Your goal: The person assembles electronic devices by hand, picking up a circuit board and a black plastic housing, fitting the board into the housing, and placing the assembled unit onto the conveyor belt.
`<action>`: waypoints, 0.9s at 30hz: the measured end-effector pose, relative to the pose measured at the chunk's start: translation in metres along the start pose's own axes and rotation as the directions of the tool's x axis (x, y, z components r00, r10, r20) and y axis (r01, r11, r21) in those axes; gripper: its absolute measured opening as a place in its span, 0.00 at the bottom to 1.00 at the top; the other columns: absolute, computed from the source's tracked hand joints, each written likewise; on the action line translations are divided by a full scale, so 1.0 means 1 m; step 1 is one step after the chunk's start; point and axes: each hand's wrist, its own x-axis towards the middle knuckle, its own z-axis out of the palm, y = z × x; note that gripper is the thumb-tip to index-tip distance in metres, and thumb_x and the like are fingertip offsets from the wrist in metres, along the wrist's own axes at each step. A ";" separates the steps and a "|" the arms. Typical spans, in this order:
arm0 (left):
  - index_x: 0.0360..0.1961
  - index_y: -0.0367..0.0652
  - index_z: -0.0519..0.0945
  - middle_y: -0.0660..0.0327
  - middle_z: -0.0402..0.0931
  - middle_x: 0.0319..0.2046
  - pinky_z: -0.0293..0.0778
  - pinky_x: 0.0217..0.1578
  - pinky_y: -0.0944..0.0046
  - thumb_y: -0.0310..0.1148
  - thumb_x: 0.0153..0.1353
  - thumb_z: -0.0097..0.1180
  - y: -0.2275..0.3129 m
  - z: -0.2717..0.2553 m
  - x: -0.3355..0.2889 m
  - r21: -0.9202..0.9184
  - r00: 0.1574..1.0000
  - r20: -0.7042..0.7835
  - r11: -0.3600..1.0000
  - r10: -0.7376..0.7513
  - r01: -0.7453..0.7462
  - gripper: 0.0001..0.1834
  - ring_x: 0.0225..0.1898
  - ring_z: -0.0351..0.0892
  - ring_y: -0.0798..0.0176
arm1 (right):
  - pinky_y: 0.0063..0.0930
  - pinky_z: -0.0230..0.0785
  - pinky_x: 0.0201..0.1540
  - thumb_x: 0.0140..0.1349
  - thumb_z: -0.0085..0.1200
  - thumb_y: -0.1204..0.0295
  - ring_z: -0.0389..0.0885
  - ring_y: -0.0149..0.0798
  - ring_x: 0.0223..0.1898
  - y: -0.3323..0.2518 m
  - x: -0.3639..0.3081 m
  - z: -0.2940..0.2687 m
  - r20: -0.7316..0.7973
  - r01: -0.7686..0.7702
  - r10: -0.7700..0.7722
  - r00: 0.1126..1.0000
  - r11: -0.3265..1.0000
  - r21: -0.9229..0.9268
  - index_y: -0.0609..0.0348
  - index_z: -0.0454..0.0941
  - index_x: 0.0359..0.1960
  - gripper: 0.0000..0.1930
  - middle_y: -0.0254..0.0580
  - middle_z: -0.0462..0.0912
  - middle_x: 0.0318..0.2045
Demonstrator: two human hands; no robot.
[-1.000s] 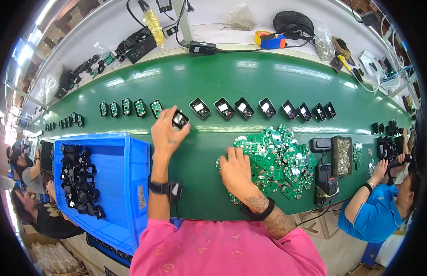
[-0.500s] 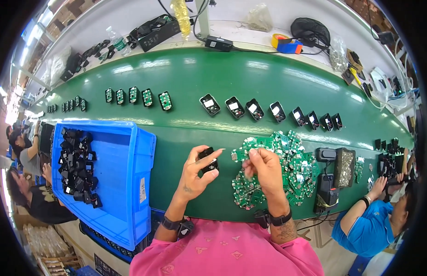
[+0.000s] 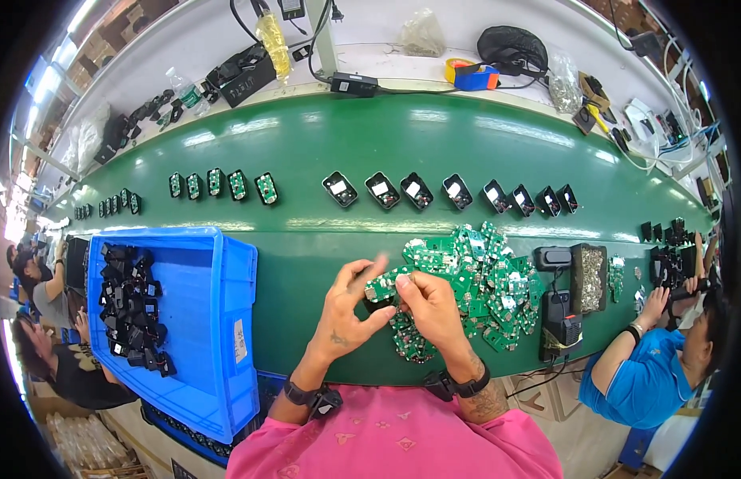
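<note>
My left hand (image 3: 340, 318) is curled around a small black plastic case (image 3: 373, 306), which is mostly hidden by the fingers and the board above it. Between the thumb and fingers of my right hand (image 3: 436, 313) is a green circuit board (image 3: 381, 285), held over the case and close to my left fingers. One left finger is blurred by motion. Just beyond my right hand lies a heap of loose green circuit boards (image 3: 502, 291) on the green table (image 3: 306, 263).
On the left stands a blue bin (image 3: 235, 275) with black plastic parts (image 3: 131, 311). Farther back, open black cases (image 3: 381, 190) and cases with boards (image 3: 237, 185) form rows. Right of the heap are a black device (image 3: 560, 319) and a sponge-like block (image 3: 588, 278). Co-workers sit on both sides.
My right hand has carried the circuit board left from the heap to the black case in my left hand. The whole view has shifted slightly.
</note>
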 end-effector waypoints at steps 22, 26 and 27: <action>0.74 0.45 0.59 0.62 0.78 0.34 0.74 0.24 0.72 0.20 0.67 0.46 0.002 0.023 0.000 -0.485 0.923 0.143 0.788 -0.356 0.379 0.33 0.25 0.77 0.76 | 0.18 0.64 0.21 0.62 0.60 0.79 0.73 0.22 0.19 -0.014 -0.013 0.003 -0.216 0.316 -0.395 0.893 0.892 -0.322 0.66 0.83 0.41 0.07 0.36 0.79 0.24; 0.73 0.45 0.61 0.63 0.77 0.33 0.75 0.24 0.71 0.21 0.67 0.47 -0.002 0.025 0.001 -0.400 0.940 0.149 0.851 -0.306 0.340 0.32 0.25 0.77 0.76 | 0.18 0.68 0.22 0.64 0.56 0.81 0.78 0.25 0.21 -0.018 -0.011 0.000 -0.014 0.251 -0.261 0.965 0.939 -0.236 0.65 0.84 0.45 0.09 0.39 0.82 0.28; 0.72 0.45 0.62 0.63 0.77 0.32 0.75 0.25 0.71 0.21 0.66 0.48 -0.001 0.026 0.001 -0.398 0.943 0.142 0.855 -0.301 0.333 0.32 0.25 0.77 0.76 | 0.25 0.70 0.25 0.63 0.58 0.78 0.80 0.30 0.23 -0.018 -0.012 -0.001 0.001 0.206 -0.210 0.978 0.957 -0.202 0.64 0.84 0.43 0.09 0.42 0.82 0.29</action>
